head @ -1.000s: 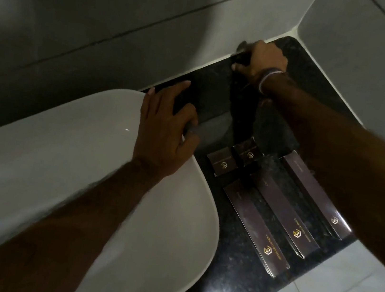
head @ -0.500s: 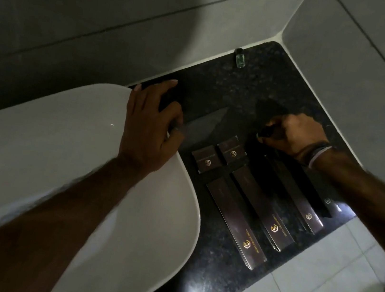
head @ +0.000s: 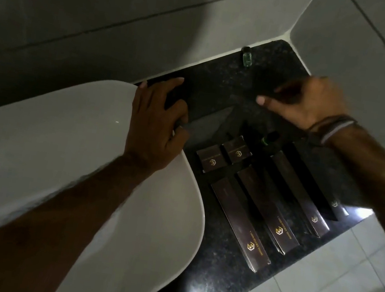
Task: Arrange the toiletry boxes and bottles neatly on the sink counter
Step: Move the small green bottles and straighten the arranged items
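A white sink (head: pixel 36 147) fills the left of the view, its rounded rim meeting a black speckled counter (head: pixel 218 269) that runs into the tiled corner. On the counter, four long dark brown boxes lie side by side, parallel and slanted: the nearest long box (head: pixel 241 224), a second long box (head: pixel 268 209), a third long box (head: pixel 300 193), and a fourth long box (head: pixel 316 181) mostly in the forearm's shadow. Each shows a small gold emblem near its lower end. Just above them sit two small boxes, one small box (head: pixel 211 158) and the other small box (head: pixel 237 149), same brown, same gold mark, close together. A small green bottle (head: pixel 246 56) stands near the back wall. A second green bottle (head: pixel 268 138) with a dark cap sits just beyond the long boxes.

The left hand (head: pixel 155 125) lies flat over the sink rim and counter, fingers spread, holding nothing. The right hand (head: pixel 310 103) hovers over the counter with fingers curled; whether it holds anything cannot be told.
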Available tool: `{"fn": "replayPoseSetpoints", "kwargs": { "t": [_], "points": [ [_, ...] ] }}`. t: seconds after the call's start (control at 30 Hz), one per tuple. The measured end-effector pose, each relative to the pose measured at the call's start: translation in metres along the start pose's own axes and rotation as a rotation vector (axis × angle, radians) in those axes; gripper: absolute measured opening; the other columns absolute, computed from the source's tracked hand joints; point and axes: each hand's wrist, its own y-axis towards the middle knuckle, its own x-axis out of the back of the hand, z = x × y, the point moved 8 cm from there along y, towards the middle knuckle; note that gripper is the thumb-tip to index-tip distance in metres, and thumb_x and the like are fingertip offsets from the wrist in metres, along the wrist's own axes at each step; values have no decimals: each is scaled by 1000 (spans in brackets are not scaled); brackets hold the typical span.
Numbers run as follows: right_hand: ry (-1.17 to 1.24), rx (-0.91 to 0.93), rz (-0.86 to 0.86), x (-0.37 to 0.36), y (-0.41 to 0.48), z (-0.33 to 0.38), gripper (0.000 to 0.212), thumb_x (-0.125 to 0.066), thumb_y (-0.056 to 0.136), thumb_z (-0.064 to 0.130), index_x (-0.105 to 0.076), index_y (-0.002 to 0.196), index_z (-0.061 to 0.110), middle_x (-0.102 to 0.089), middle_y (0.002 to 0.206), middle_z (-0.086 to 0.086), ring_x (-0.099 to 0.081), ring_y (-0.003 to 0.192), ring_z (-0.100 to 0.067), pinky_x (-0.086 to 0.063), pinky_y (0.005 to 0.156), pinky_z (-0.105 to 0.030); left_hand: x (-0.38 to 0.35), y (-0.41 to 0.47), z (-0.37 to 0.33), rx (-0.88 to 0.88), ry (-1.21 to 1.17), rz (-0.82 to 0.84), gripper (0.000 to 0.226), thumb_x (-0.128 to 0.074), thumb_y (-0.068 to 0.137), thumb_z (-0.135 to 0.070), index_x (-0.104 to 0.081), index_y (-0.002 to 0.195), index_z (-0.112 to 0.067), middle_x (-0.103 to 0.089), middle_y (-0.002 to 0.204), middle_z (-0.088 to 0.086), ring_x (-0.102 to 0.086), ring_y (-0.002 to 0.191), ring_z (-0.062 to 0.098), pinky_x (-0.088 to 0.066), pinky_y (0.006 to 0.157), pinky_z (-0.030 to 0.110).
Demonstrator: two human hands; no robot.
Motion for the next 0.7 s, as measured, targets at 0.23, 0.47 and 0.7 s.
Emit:
{"fn": "replayPoseSetpoints", "kwargs": {
  "t": [0.23, 0.47, 0.7],
  "points": [
    [-2, -155, 15, -26, 120, 32, 69, -55, 84, 66, -61, 122, 8, -63, 111, -10, -60, 104, -32, -46, 85, -37, 0, -1, -2, 11, -6, 17, 24, -44, 75, -27, -59, 85, -13, -51, 149, 12, -47, 134, 33, -17, 122, 53],
    [-228, -109, 11, -32, 144, 50, 62, -72, 84, 42, -57, 129, 3, -61, 125, -25, -58, 115, -43, -46, 91, -49, -2, 0, 0, 2, 3, 26, 23, -45, 74, -28, -59, 85, -13, -50, 149, 13, -47, 134, 34, -16, 121, 52],
    [-134, -123, 73, -29, 110, -12, 71, -75, 75, 52, -60, 122, 0, -61, 122, -28, -60, 110, -45, -51, 90, -46, -2, 0, -1, 1, 12, 15, 21, -45, 74, -26, -58, 84, -12, -51, 148, 13, -47, 132, 34, -21, 120, 57]
  ]
}}
